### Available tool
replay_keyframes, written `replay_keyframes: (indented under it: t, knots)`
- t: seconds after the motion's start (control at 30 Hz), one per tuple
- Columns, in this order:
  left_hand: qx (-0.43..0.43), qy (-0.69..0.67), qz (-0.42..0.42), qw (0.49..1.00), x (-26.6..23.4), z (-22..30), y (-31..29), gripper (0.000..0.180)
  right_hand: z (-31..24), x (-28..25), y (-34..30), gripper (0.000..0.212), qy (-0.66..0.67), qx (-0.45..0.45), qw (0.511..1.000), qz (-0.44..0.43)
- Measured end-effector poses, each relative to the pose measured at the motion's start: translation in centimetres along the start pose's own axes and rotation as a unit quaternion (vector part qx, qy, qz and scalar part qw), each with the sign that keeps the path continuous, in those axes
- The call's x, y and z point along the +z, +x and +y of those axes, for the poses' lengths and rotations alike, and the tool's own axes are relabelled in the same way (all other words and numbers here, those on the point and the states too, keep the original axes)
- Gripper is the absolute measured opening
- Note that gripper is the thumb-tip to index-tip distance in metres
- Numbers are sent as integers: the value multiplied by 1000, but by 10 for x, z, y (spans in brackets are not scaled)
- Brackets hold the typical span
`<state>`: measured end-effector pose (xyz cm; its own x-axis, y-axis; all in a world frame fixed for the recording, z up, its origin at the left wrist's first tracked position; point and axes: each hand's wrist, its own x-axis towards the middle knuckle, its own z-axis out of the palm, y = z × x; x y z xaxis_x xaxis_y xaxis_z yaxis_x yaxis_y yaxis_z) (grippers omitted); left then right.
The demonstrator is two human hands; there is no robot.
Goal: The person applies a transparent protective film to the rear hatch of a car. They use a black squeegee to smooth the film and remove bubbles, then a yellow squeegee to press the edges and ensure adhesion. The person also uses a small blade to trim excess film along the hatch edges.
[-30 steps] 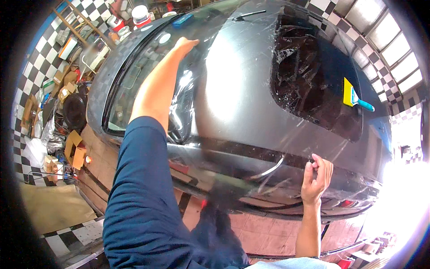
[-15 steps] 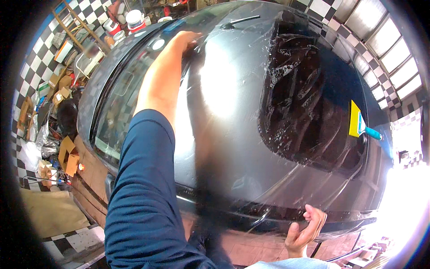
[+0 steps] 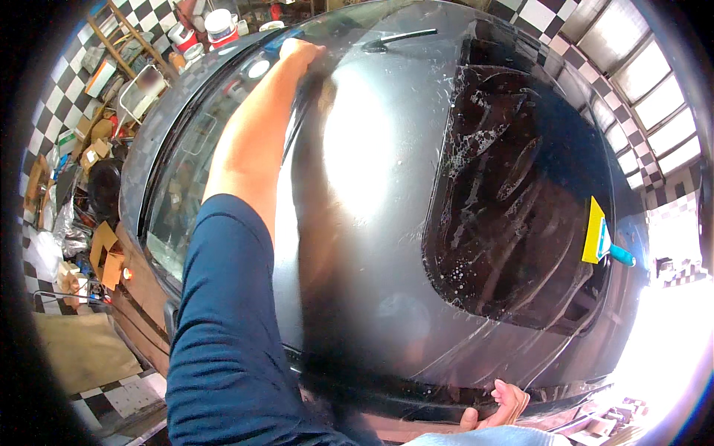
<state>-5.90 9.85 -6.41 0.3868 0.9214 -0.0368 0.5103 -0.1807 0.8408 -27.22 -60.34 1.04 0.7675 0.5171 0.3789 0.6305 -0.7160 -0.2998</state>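
A dark grey car roof [image 3: 357, 297] fills the middle, with clear film [image 3: 476, 349] lying wet over it in creases. Bubbles and streaks show on the black sunroof glass [image 3: 491, 193]. At the far left, my left hand [image 3: 301, 53] is closed at the roof's front edge beside the windshield, apparently on the film's edge; its fingertips are partly hidden. By the near roof edge, my right hand [image 3: 507, 405] has curled fingers where creases run toward it, seemingly gripping the film. A yellow squeegee [image 3: 595, 230] with a teal handle lies on the right of the sunroof.
A roof antenna [image 3: 401, 39] stands up at the far side. Past the windshield [image 3: 201, 156], buckets [image 3: 220, 28], a ladder [image 3: 141, 33] and cartons [image 3: 108, 256] crowd the checkered wall. Windows [image 3: 647, 82] line the far right, and glare whitens the lower right.
My left hand has shifted slightly left and farther away along the roof's front edge. My right hand has dropped lower, toward the near edge. The squeegee keeps its place on the roof as the view shifts.
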Motion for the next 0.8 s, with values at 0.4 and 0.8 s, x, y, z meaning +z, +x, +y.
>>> replay_keyframes:
  t: [0.4,0.8]
  knots:
    - [88,94,38,991,21,0,-38,19,-7,-7,5,58,-14,1,998,-54]
    - [24,312,37,949,-13,-11,-72,41,-5,-6,1,57,-13,-39,999,-16]
